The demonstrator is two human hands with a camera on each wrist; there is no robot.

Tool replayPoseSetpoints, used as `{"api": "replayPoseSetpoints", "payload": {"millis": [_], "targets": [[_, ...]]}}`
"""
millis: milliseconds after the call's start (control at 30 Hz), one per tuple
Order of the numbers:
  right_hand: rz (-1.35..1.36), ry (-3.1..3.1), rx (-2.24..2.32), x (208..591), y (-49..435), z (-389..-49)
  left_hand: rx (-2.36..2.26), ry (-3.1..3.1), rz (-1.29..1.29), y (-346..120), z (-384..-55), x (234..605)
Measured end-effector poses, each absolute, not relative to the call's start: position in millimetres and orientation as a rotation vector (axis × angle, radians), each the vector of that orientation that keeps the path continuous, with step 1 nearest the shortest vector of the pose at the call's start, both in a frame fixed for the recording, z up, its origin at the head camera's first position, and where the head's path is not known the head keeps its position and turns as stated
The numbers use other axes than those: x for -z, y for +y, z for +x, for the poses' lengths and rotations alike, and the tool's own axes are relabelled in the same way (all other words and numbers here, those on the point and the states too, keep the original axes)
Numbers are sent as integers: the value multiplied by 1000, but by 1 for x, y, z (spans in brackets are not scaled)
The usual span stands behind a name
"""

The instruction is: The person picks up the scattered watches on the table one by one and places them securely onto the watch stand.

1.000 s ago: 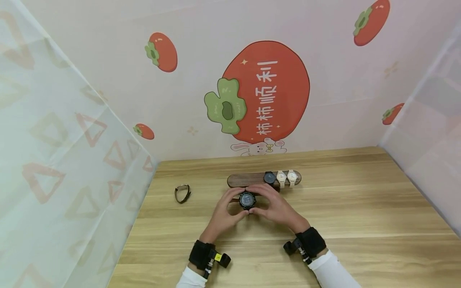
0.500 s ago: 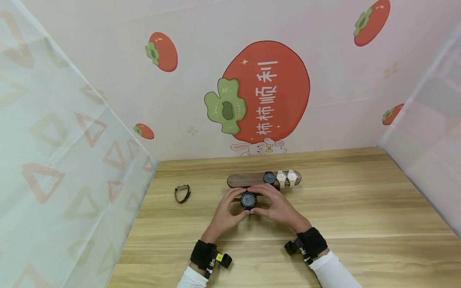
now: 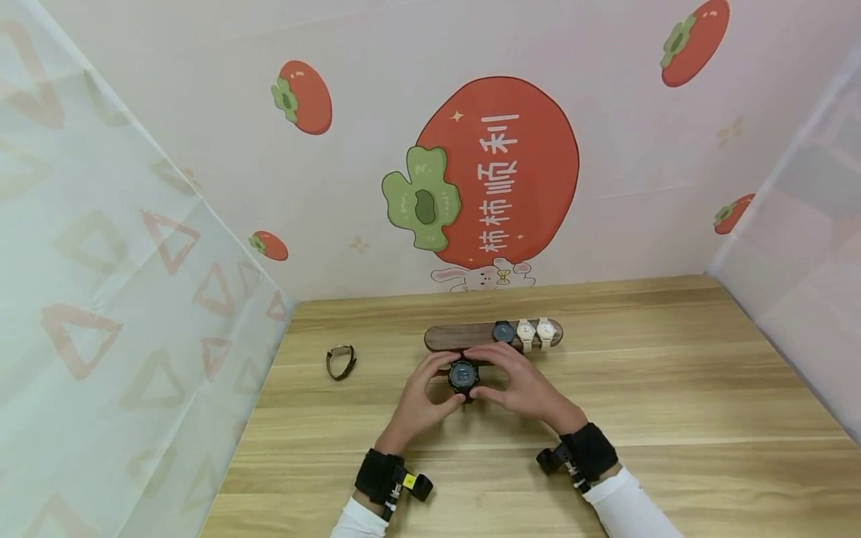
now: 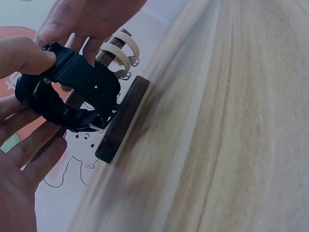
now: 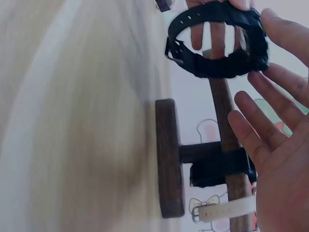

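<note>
Both hands hold a black digital wristwatch (image 3: 463,375) in front of the watch stand, above the table. My left hand (image 3: 418,400) pinches it from the left by thumb and fingertips. On the other side my right hand (image 3: 523,385) pinches it the same way. In the left wrist view the watch's black strap (image 4: 89,77) hangs as a loop, its buckle at the low end. The right wrist view shows the same strap (image 5: 212,67) from the other side, apart from the stand's base (image 5: 169,159).
A dark wooden watch stand (image 3: 460,337) bears a black watch (image 3: 503,332) and two cream ones, a left (image 3: 525,330) and a right (image 3: 545,329), towards its right end. Another dark-strapped watch (image 3: 350,364) lies on the table (image 3: 673,388) at left. Printed walls enclose the table.
The watch has shifted very slightly to the right in both hands and its face has turned a little. My right wrist has edged right; the grip stays on the watch.
</note>
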State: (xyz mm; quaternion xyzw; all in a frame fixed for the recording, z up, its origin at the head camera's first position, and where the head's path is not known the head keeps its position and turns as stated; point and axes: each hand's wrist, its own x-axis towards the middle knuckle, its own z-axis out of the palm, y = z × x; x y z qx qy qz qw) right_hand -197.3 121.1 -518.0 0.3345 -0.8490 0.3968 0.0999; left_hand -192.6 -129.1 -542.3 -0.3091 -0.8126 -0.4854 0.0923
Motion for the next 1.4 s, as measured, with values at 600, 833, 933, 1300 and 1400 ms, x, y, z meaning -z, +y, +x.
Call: {"api": "replayPoseSetpoints", "payload": {"millis": [600,833,933,1300,1400], "targets": [[725,-2350,-1018,507,193,-215,1434,-2404,-906,-134,-191,545],[610,-2418,-962,516,221,-225,1460,-2416,-847,-138,-191,546],[571,-2480,-974,517,227,-227,1468,-2414,-847,-139,-192,547],[541,-2562,-1038,518,232,-228,1495,-2373,-832,-144,-194,548],[546,-2559,-1051,519,232,-229,1502,-2344,-829,-146,-196,549]]}}
